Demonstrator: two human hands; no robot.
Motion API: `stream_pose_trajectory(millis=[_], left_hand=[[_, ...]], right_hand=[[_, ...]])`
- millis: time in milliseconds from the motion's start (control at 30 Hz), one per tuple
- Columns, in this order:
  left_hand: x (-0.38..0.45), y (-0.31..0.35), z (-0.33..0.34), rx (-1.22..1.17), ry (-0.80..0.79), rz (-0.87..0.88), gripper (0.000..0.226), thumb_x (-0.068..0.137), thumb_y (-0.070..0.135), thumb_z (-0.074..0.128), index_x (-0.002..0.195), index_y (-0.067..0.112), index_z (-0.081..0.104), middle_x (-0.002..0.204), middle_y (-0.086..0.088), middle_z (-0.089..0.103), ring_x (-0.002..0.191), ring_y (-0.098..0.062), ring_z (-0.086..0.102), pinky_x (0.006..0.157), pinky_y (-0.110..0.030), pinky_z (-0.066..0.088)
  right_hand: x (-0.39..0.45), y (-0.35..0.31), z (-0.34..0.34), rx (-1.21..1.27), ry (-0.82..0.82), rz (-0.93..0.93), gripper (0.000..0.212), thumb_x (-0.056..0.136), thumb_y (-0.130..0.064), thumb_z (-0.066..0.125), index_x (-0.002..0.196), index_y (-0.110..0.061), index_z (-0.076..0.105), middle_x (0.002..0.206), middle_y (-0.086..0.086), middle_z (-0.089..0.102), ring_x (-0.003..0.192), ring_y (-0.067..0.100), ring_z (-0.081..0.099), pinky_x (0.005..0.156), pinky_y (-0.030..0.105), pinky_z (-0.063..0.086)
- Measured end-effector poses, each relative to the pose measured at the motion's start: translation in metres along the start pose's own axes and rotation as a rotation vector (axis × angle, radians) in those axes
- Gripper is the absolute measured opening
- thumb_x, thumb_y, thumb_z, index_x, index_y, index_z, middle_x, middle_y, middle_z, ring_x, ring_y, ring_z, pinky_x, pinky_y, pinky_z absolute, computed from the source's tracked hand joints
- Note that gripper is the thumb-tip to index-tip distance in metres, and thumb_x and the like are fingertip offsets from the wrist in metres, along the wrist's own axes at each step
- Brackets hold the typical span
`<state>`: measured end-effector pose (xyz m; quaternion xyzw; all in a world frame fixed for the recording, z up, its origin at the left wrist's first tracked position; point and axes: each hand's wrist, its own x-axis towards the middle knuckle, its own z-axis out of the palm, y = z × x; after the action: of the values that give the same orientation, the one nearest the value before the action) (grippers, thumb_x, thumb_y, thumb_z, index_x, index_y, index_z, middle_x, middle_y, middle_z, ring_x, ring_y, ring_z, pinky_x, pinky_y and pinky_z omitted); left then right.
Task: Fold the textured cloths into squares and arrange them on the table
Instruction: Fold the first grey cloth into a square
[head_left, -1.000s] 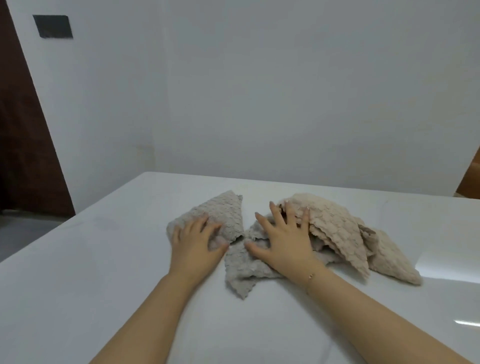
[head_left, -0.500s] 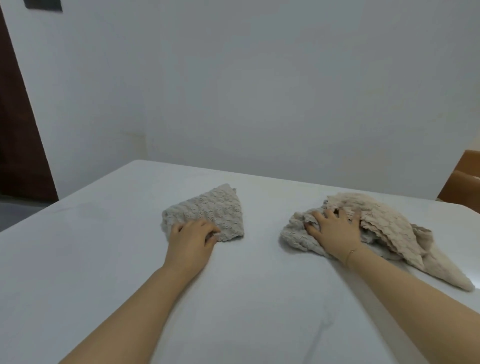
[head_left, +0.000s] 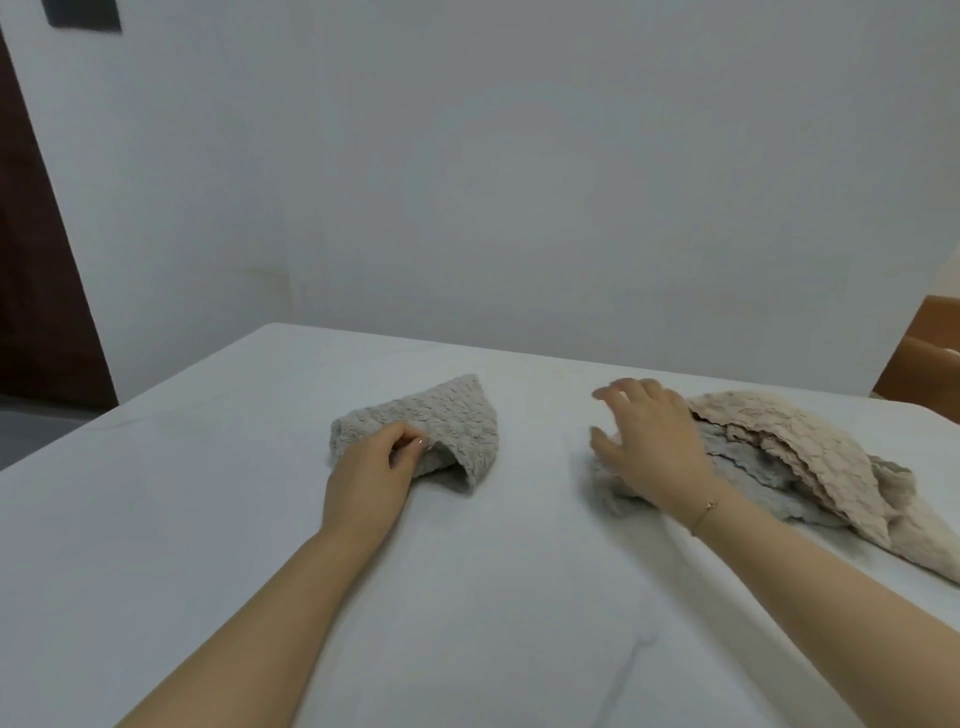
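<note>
Two groups now lie apart on the table (head_left: 182, 519): the left hand (head_left: 371, 470) pinches and lifts the grey cloth's (head_left: 441, 423) near edge, while the right hand (head_left: 649, 447), fingers spread, has just pushed the pile (head_left: 810, 462) rightward, clearing folding room.

White counter (head_left: 218, 519) before pale wall (head_left: 519, 182). Left hand (head_left: 371, 470) pinches near edge of folded grey cloth (head_left: 441, 421), lifting that edge off counter. Right hand (head_left: 652, 441), fingers spread, rests on left end of loose cloth pile (head_left: 810, 467), well apart from folded one. Thin bracelet (head_left: 704, 512) on right wrist. Brown chair (head_left: 924, 353) at far right.
</note>
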<state>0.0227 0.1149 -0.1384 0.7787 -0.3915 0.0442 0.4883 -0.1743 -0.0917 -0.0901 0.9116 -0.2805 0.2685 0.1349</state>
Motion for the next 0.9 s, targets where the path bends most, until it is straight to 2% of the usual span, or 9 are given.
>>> stream_pose_trajectory(millis=[67, 200, 333, 433, 533, 633, 733, 800, 900], left_hand=[[0.001, 0.002, -0.001, -0.083, 0.000, -0.022, 0.010, 0.092, 0.028, 0.059, 0.086, 0.028, 0.067, 0.085, 0.020, 0.067, 0.083, 0.001, 0.060, 0.068, -0.019, 0.043], [0.002, 0.013, -0.009, -0.197, 0.030, -0.023, 0.010, 0.091, 0.022, 0.062, 0.085, 0.021, 0.070, 0.082, 0.016, 0.068, 0.079, 0.006, 0.060, 0.067, -0.006, 0.041], [0.003, 0.022, -0.019, -0.254, 0.003, 0.011, 0.012, 0.092, 0.020, 0.061, 0.083, 0.024, 0.067, 0.081, 0.014, 0.068, 0.076, 0.009, 0.058, 0.065, -0.004, 0.040], [0.011, 0.021, -0.027, -0.203, -0.053, 0.005, 0.013, 0.095, 0.023, 0.055, 0.087, 0.021, 0.064, 0.081, 0.011, 0.065, 0.073, 0.001, 0.056, 0.064, -0.007, 0.040], [0.014, 0.020, -0.030, -0.190, -0.177, -0.027, 0.014, 0.097, 0.024, 0.050, 0.090, 0.021, 0.061, 0.082, 0.006, 0.064, 0.067, -0.003, 0.052, 0.061, -0.012, 0.039], [0.012, 0.019, -0.036, -0.254, -0.285, -0.118, 0.015, 0.097, 0.023, 0.051, 0.092, 0.017, 0.063, 0.078, -0.001, 0.062, 0.056, -0.003, 0.049, 0.052, -0.012, 0.040], [0.014, 0.019, -0.045, -0.409, -0.386, -0.236, 0.020, 0.095, 0.029, 0.054, 0.095, 0.013, 0.067, 0.091, -0.011, 0.068, 0.075, -0.015, 0.060, 0.071, -0.024, 0.050], [0.014, 0.021, -0.052, -0.536, -0.441, -0.298, 0.027, 0.090, 0.032, 0.058, 0.100, 0.008, 0.067, 0.094, -0.010, 0.070, 0.081, -0.015, 0.065, 0.072, -0.024, 0.054], [0.014, 0.024, -0.059, -0.598, -0.532, -0.314, 0.031, 0.080, 0.029, 0.066, 0.102, 0.008, 0.066, 0.093, -0.003, 0.071, 0.085, -0.010, 0.066, 0.071, -0.018, 0.053]], right_hand=[[-0.005, -0.039, -0.010, 0.202, -0.013, -0.093, 0.047, 0.086, -0.048, 0.048, 0.119, -0.018, 0.060, 0.118, 0.000, 0.061, 0.111, 0.025, 0.053, 0.090, 0.038, 0.040], [-0.009, -0.106, 0.008, 0.404, -0.191, -0.114, 0.059, 0.083, -0.060, 0.055, 0.130, -0.025, 0.050, 0.126, -0.009, 0.052, 0.116, 0.014, 0.044, 0.094, 0.030, 0.037], [0.008, -0.122, 0.022, 0.704, -0.108, 0.018, 0.016, 0.082, -0.028, 0.060, 0.084, -0.012, 0.060, 0.082, 0.000, 0.060, 0.078, 0.016, 0.050, 0.070, 0.036, 0.042], [0.010, -0.117, 0.012, 0.936, -0.103, -0.003, 0.008, 0.079, -0.009, 0.054, 0.076, -0.007, 0.061, 0.064, -0.004, 0.056, 0.059, 0.009, 0.045, 0.060, 0.031, 0.040], [0.009, -0.107, 0.000, 1.074, -0.151, -0.012, 0.017, 0.080, -0.002, 0.056, 0.081, -0.012, 0.069, 0.071, -0.006, 0.065, 0.064, 0.005, 0.052, 0.061, 0.022, 0.042], [0.012, -0.097, -0.006, 1.152, -0.180, 0.039, 0.016, 0.081, -0.002, 0.061, 0.082, -0.014, 0.071, 0.074, 0.002, 0.069, 0.065, 0.009, 0.058, 0.060, 0.022, 0.046], [0.017, -0.088, -0.008, 1.230, -0.176, 0.089, 0.006, 0.084, -0.013, 0.069, 0.085, -0.019, 0.071, 0.081, -0.004, 0.071, 0.076, 0.011, 0.065, 0.069, 0.023, 0.051], [0.021, -0.086, -0.007, 1.296, -0.197, 0.158, 0.004, 0.082, -0.020, 0.072, 0.086, -0.021, 0.071, 0.088, -0.006, 0.072, 0.087, 0.013, 0.067, 0.079, 0.027, 0.052], [0.024, -0.086, -0.013, 1.547, -0.320, 0.335, 0.008, 0.081, -0.016, 0.073, 0.089, -0.016, 0.070, 0.084, 0.007, 0.072, 0.074, 0.019, 0.069, 0.067, 0.028, 0.055]])
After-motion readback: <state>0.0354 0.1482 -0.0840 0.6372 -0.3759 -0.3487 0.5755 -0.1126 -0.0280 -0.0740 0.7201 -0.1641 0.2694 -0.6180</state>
